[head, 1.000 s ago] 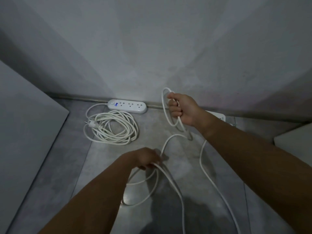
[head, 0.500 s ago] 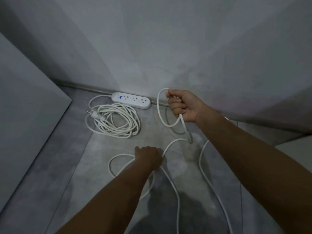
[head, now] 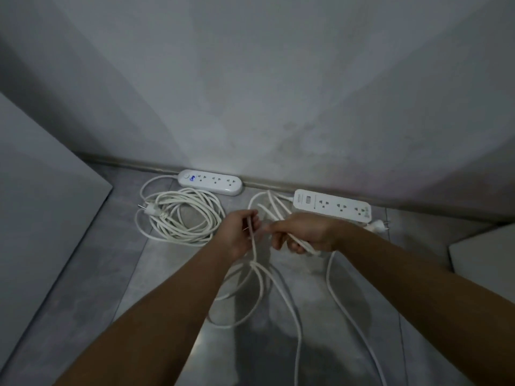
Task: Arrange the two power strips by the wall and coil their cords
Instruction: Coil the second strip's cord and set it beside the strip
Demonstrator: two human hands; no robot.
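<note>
Head view: the left hand [head: 239, 232] pinches the loose cord [head: 252, 246] and the right hand [head: 303, 232] grips several of its loops, both above the floor's [head: 83, 288] far edge. Along that edge, against the wall [head: 250, 93], lie the rounded power strip [head: 209, 181], its coiled cord [head: 181, 215] beside it, and the rectangular power strip [head: 333, 206].

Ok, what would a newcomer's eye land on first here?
Mid-frame, the left hand and right hand both grip a loose white cord whose slack sprawls on the floor below. Behind, along the wall, lie an oval power strip with its coiled cord, left, and a rectangular power strip, right.
</note>
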